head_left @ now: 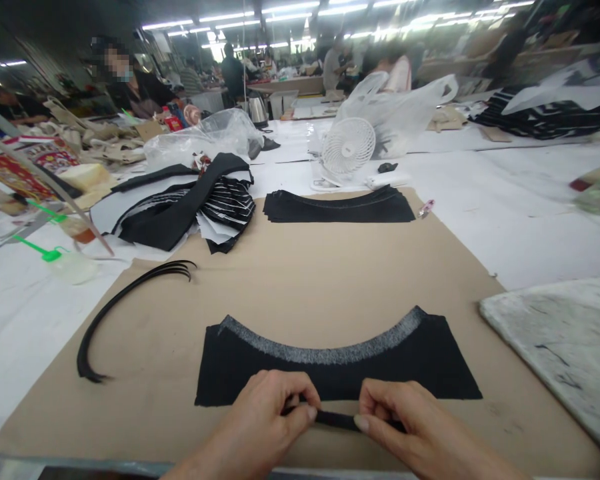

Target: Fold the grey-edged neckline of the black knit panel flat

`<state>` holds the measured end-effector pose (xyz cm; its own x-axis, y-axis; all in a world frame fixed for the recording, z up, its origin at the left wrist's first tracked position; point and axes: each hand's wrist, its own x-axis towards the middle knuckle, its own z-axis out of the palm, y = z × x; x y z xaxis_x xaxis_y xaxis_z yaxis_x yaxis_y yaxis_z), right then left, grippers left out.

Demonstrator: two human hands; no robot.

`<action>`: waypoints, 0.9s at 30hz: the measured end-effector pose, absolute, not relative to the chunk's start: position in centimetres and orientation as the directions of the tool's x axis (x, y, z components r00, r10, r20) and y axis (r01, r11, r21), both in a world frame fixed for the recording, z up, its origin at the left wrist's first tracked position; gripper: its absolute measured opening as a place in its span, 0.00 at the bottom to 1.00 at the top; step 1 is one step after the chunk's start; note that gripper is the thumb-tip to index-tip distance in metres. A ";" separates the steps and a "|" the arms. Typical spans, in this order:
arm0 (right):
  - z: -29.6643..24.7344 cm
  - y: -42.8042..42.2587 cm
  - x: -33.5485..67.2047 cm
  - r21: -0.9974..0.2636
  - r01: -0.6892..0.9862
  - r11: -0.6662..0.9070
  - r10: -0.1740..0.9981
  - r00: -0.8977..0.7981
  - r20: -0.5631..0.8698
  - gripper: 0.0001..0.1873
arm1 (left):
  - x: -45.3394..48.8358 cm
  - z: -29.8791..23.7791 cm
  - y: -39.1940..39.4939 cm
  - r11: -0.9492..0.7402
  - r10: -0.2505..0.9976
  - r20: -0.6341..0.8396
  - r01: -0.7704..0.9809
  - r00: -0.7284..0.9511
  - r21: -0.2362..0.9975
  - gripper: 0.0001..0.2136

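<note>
Between my two hands a narrow black strip (pixel 336 420) is stretched level, just in front of a black fabric piece. My left hand (pixel 275 417) pinches its left part between thumb and bent fingers. My right hand (pixel 397 420) pinches it a short way to the right, thumb toward the other thumb. The strip's ends are hidden in my hands. The black fabric piece (pixel 340 377) lies flat on the brown sheet, its curved upper edge carrying a greyish-white speckled band (pixel 325 355). To the left lies a curved bundle of thin black strips (pixel 110 310).
The brown sheet (pixel 300 267) covers the table. Farther back are a stack of black pieces (pixel 340 208), a fanned pile of black and white pieces (pixel 180 207) and a white fan (pixel 349 147). Bottles with green spouts (pixel 70 263) stand left; a stained white slab (pixel 560 340) lies right.
</note>
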<state>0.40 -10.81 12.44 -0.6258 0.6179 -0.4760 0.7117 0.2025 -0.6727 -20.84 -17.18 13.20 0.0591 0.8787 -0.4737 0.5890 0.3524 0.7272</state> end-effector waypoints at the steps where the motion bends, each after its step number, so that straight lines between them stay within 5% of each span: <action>1: 12.4 -10.6 0.5 -0.669 0.714 0.205 0.633 -0.619 -0.465 0.10 | -20.8 13.1 -16.9 0.368 0.876 -0.480 0.576 0.048 0.730 0.08; 18: 13.3 -8.2 -1.5 -0.466 0.831 0.303 0.734 -0.515 -0.442 0.09 | -20.5 12.9 -13.7 0.486 0.818 -0.575 0.533 0.003 0.693 0.06; 27: 13.3 -7.8 -2.0 -0.363 0.866 0.343 0.766 -0.482 -0.426 0.08 | -19.7 12.4 -13.2 0.422 0.864 -0.500 0.633 -0.063 0.649 0.06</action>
